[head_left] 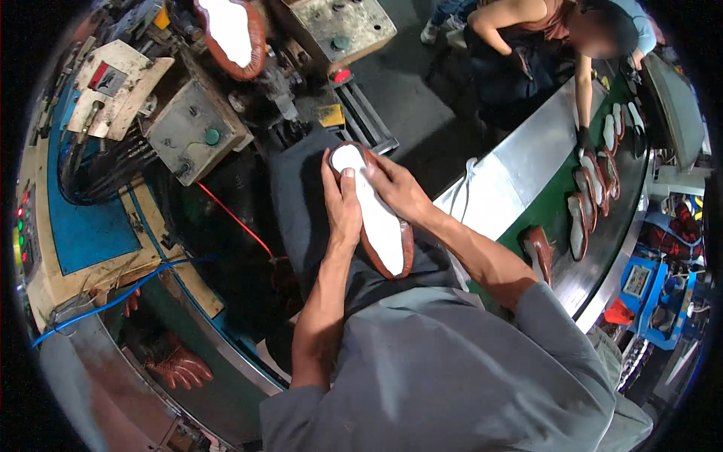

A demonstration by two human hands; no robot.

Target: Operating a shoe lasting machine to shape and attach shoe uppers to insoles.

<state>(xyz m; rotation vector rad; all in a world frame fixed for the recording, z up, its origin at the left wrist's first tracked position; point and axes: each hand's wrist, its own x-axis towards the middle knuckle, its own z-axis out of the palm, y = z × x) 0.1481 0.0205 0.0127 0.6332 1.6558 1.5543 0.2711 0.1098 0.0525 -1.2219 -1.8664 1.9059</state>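
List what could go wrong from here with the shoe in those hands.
1. The shoe lies sole-up on the lap, steadied only by the left hand and right hand; it could slide off toward the floor.
2. Both thumbs press on the white insole; uneven pressure may shift or wrinkle it.
3. The machine stands close ahead with another shoe mounted; leaning forward could bring fingers near its parts.
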